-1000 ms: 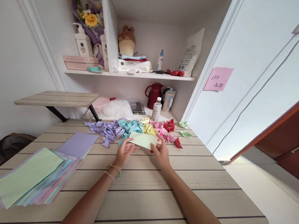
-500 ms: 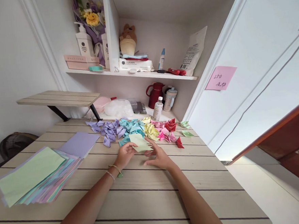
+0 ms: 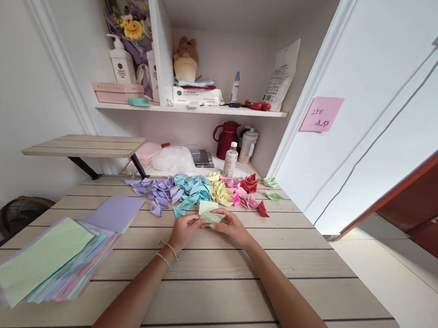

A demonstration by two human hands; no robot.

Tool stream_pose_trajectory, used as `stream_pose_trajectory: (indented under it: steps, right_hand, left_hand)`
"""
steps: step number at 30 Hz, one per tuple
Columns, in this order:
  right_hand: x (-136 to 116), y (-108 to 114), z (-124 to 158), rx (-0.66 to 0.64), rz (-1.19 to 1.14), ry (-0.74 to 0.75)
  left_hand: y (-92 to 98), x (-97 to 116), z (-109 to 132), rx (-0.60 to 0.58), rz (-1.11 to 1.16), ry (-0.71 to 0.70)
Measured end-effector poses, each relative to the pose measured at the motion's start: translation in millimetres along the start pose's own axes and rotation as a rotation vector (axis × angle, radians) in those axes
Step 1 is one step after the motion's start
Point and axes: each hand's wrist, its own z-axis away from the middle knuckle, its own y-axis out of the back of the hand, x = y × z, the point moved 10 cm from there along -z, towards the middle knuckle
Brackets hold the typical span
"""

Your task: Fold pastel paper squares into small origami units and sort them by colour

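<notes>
A pale green sheet of paper (image 3: 208, 207), partly folded, is held between both hands just above the table. My left hand (image 3: 186, 230) pinches its lower left edge. On the other side, the fingers of my right hand (image 3: 230, 226) are closed on its right edge. Behind the paper lie folded paper boats in groups: purple (image 3: 160, 189), blue (image 3: 195, 186), yellow (image 3: 220, 191), pink and red (image 3: 249, 184). Two light green folded pieces (image 3: 274, 195) lie farther right. The fingertips hide part of the sheet's lower edge.
A fanned stack of coloured paper (image 3: 46, 261) lies at the left, a purple sheet (image 3: 116, 212) beside it. A small raised stand (image 3: 86, 146) is at the back left. A bottle (image 3: 230, 160), a red jug (image 3: 226, 139) and a tumbler (image 3: 248, 146) stand behind the boats.
My right hand has moved from spread fingers to a grip on the paper's right edge. The paper is now folded smaller and held lower, and my left hand has shifted slightly right.
</notes>
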Motion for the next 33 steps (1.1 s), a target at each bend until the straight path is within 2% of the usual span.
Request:
stream_pose_trajectory:
  steps: [2,4,8,11,15,19,25,29,33]
  right_hand:
    - [-5.0,-3.6,1.7,-0.044,0.032,0.027]
    - [-6.9,-2.5,2.4,-0.035,0.056,0.045]
    - [4.6,0.8,1.5,0.009,-0.062,-0.037]
    - [13.6,3.6,1.2,0.059,-0.17,-0.11]
    - [13.0,9.1,-0.1,0.132,-0.197,-0.089]
    - [10.9,12.8,-0.7,0.185,-0.215,-0.041]
    - [6.0,5.2,-2.3,0.101,-0.135,0.041]
    - [2.9,6.5,-3.6,0.082,0.008,0.128]
    - [-1.7,18.0,-2.6,0.148,0.2,0.199]
  left_hand:
    - [9.2,7.2,0.7,0.07,-0.071,-0.061]
    - [15.9,15.2,2.3,0.132,-0.101,-0.121]
    - [16.2,22.3,3.6,0.152,-0.088,-0.172]
    - [14.7,20.5,3.4,0.154,-0.069,-0.161]
    - [16.5,6.9,2.7,0.192,0.041,-0.056]
    - [8.6,-2.4,0.9,0.144,0.208,0.021]
    - [-0.5,-7.9,-1.1,0.06,0.325,0.113]
    - [-10.4,-12.5,0.4,-0.056,0.326,0.182]
    - [-19.4,-9.3,3.7,-0.114,0.34,0.192]
